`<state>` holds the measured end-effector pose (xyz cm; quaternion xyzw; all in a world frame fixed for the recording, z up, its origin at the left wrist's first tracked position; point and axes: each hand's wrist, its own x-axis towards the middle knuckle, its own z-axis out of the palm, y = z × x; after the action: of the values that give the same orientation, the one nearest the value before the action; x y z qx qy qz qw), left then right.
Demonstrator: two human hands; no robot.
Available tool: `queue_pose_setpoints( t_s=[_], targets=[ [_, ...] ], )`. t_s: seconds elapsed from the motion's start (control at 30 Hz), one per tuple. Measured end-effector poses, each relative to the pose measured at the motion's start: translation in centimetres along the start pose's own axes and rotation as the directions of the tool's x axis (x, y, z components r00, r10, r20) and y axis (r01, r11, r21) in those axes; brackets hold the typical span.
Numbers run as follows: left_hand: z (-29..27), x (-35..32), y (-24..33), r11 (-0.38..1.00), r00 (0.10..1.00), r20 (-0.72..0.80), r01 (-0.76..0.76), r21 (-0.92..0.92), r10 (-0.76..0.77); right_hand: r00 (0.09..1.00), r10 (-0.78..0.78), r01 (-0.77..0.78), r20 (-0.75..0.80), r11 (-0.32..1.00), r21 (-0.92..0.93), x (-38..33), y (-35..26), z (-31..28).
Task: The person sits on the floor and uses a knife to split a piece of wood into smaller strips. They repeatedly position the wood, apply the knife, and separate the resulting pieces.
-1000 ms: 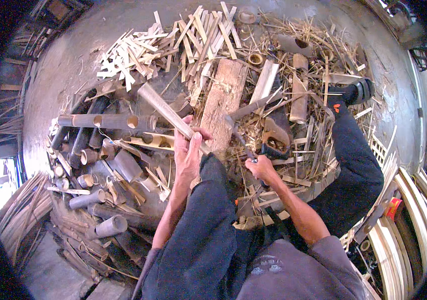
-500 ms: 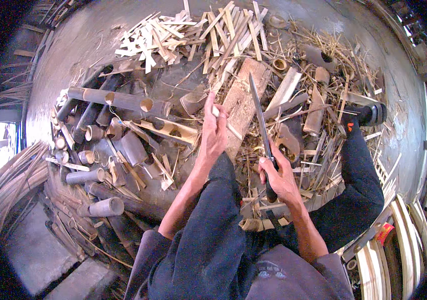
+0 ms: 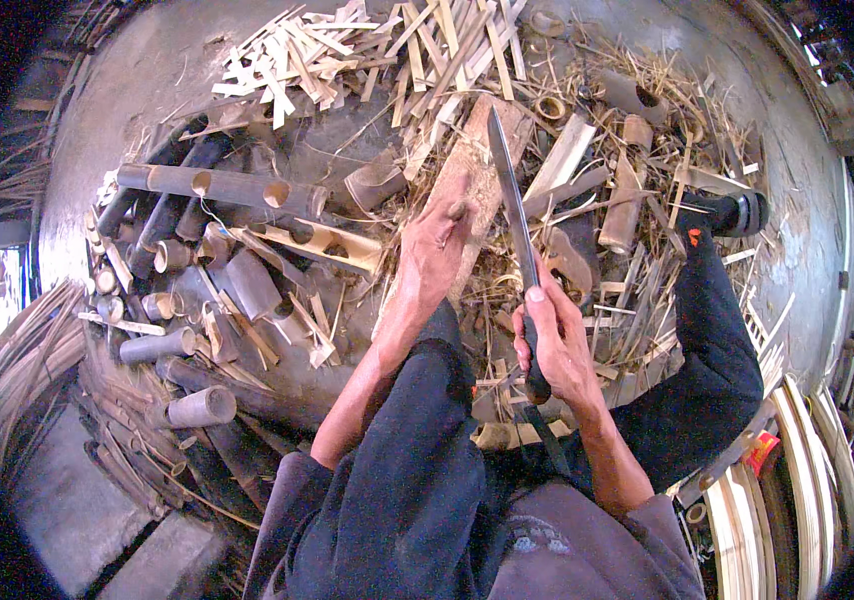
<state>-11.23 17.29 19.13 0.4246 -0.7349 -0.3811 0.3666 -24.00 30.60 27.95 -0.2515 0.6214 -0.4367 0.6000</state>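
Note:
My right hand (image 3: 559, 345) is wrapped round the dark handle (image 3: 537, 385) of a long knife. The knife's narrow blade (image 3: 513, 200) points away from me, slanting up along the right side of a worn wooden block (image 3: 492, 150). My left hand (image 3: 437, 245) is over the block's left side, back of the hand up and fingers curled. Whatever those fingers hold is hidden beneath the hand. My bent left knee (image 3: 437, 350) is just below the left wrist.
Pale split strips (image 3: 292, 60) are heaped at the far side. Bamboo tubes (image 3: 217, 190), some with holes, lie to the left. Shavings and offcuts (image 3: 627, 210) cover the right side, near my shoe (image 3: 747, 212). Long split slats (image 3: 797, 490) stand at the lower right.
My left hand has moved slightly forward and turned over the block. The short bamboo strip seen in it earlier no longer shows. The knife stays in my right hand, tilted a little differently.

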Motion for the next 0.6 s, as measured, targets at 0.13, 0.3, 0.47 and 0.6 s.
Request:
queue_pose_setpoints(
  t_s=[0.13, 0.3, 0.47, 0.6],
  targets=[
    [0.6, -0.6, 0.6, 0.997, 1.000, -0.022, 0.016, -0.069, -0.018, 1.000, 0.004, -0.003, -0.005, 0.998, 0.066, 0.4, 0.7, 0.1],
    [0.3, -1.1, 0.4, 0.986, 0.972, 0.175, 0.166, -0.025, -0.159, 0.998, 0.051, -0.049, -0.020, 0.994, 0.093, 0.9, 0.3, 0.5],
    [1.4, -1.8, -0.1, 0.999, 0.994, 0.108, -0.004, -0.051, 0.010, 0.997, 0.078, -0.076, -0.018, 0.993, 0.090, 1.2, -0.4, 1.1],
    [0.7, -1.6, 1.9, 0.988, 0.980, 0.197, 0.067, -0.141, -0.038, 0.995, 0.092, -0.089, -0.030, 0.991, 0.101, 1.6, -0.4, 1.2]
  ],
)
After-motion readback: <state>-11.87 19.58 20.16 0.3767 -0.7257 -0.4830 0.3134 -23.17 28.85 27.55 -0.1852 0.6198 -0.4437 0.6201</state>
